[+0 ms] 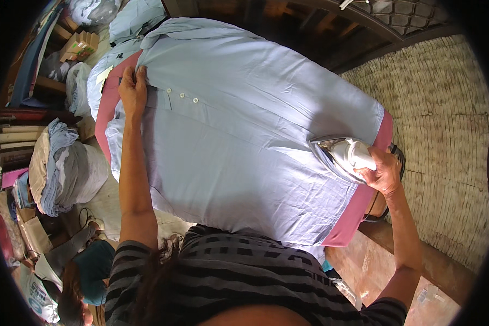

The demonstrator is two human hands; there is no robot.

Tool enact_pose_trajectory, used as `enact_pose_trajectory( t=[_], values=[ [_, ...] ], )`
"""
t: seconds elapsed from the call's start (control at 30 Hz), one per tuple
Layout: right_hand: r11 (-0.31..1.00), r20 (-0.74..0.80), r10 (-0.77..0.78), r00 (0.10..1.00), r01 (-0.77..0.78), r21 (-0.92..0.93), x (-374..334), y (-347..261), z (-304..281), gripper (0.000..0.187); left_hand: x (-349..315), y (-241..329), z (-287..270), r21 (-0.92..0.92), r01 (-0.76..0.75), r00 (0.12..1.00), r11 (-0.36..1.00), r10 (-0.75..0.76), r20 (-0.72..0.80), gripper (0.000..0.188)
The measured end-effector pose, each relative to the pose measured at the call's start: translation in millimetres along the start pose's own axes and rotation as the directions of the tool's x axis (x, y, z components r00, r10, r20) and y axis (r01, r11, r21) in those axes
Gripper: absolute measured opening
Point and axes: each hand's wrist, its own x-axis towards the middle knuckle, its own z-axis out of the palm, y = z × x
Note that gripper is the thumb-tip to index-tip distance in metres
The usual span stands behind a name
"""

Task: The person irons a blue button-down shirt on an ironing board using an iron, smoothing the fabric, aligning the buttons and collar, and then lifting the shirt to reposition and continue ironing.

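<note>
A light blue garment [228,141], with a short row of white buttons near its left end, lies spread over a board with a pink-red cover [349,223]. At the garment's upper left edge, close to the buttons, my left hand [132,92] is closed on its fabric, thumb and fingers together. My right hand [383,171] grips the handle of a white clothes iron [345,154]. The iron rests on the fabric near the right end, its tip toward the left, and hides the cloth beneath. Wrinkles run through the fabric around it.
To the left stand a heap of folded clothes [73,174], plastic bags and a small cardboard box [79,46]. A person [84,277] is low at the bottom left. A dark cord [397,155] loops behind my right hand; a woven mat wall [440,130] rises at right.
</note>
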Motion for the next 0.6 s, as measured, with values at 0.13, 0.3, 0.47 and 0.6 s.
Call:
enact_pose_trajectory(
  t=[0.13, 0.3, 0.47, 0.6],
  values=[
    [1.0, 0.053, 0.027, 0.998, -0.027, -0.016, 20, -22, 1, 0.038, -6, 5, -1, -0.128, 0.1, 0.995, 0.987, -0.097, 0.034, 0.026],
    [0.997, 0.059, 0.018, 0.998, -0.023, 0.069, 55, -40, 10, 0.038, -3, 16, -4, 0.045, 0.088, 0.996, 0.995, -0.089, 0.017, 0.022],
    [0.995, 0.019, -0.079, 0.997, 0.077, 0.059, 92, -64, 24, 0.038, -4, -2, -1, -0.164, 0.129, 0.992, 0.978, -0.129, 0.007, 0.022],
    [0.998, 0.073, -0.005, 0.997, 0.0, 0.069, 123, -85, 37, 0.042, -6, 0, 2, -0.158, 0.147, 0.988, 0.976, -0.152, -0.018, 0.022]
  ],
)
